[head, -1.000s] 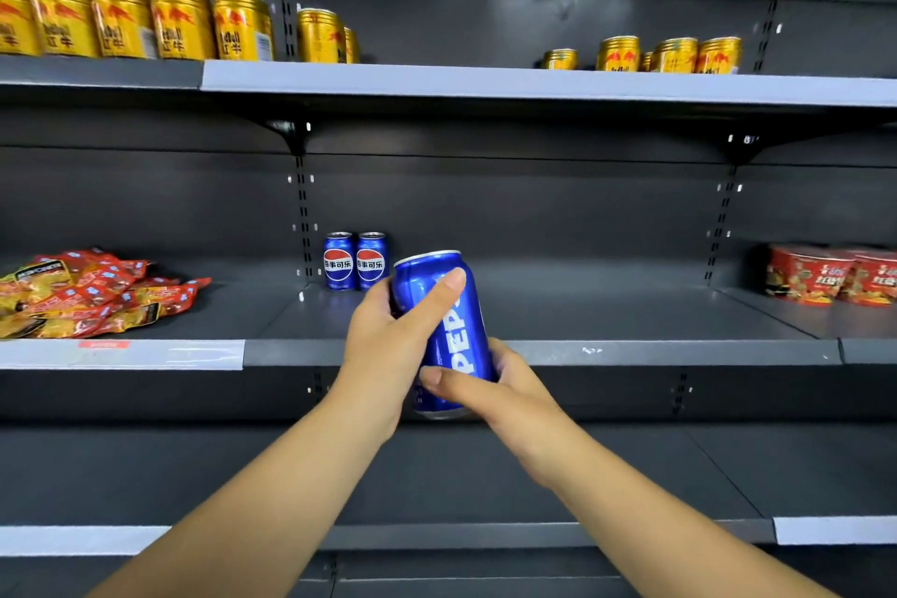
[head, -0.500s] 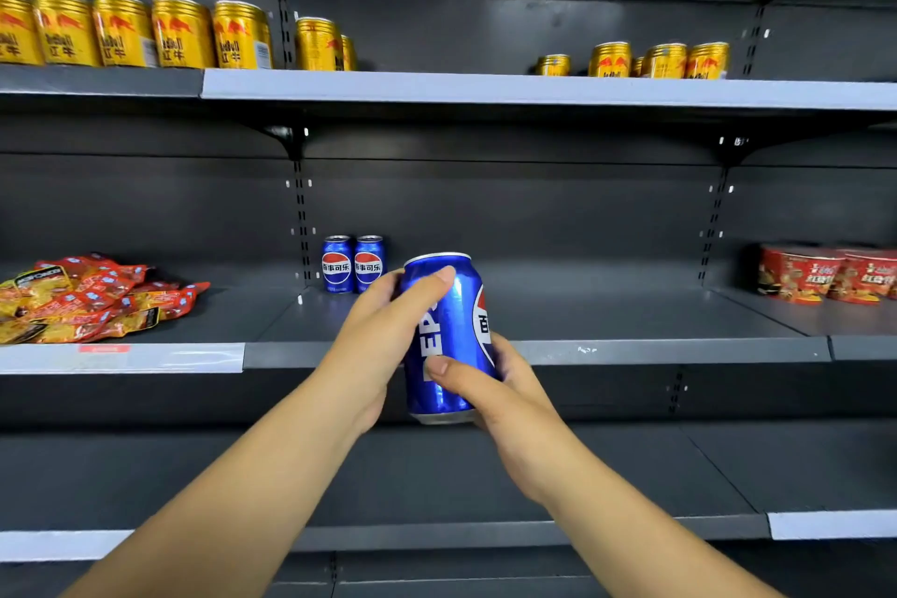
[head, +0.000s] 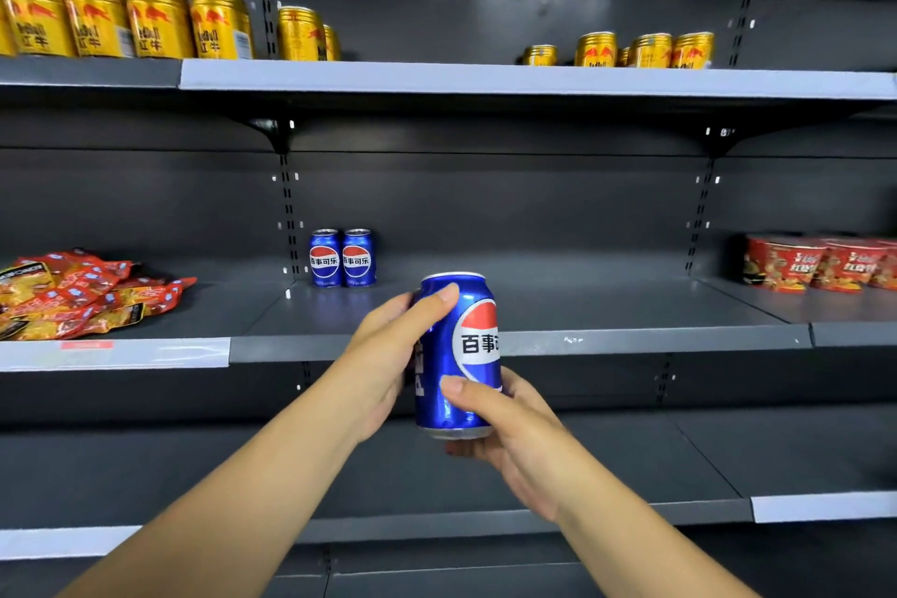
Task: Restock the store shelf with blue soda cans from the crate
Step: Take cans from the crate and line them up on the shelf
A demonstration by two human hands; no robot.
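I hold a blue soda can [head: 456,354] upright in front of the middle shelf's [head: 606,306] front edge, its red, white and blue logo facing me. My left hand [head: 388,354] wraps its upper left side, thumb near the rim. My right hand [head: 505,432] cups its bottom and lower right side. Two more blue cans [head: 342,257] stand side by side at the back left of the same shelf section. The crate is not in view.
Gold cans [head: 160,22] line the top shelf at left, with a smaller group [head: 645,50] at right. Red snack packets [head: 73,291] lie on the middle shelf at left; red noodle bowls [head: 820,262] sit at right. The lower shelf [head: 679,456] is bare.
The can has been turned in my hands, so the round logo now faces me instead of the lettering. It has also straightened from a tilt to upright.
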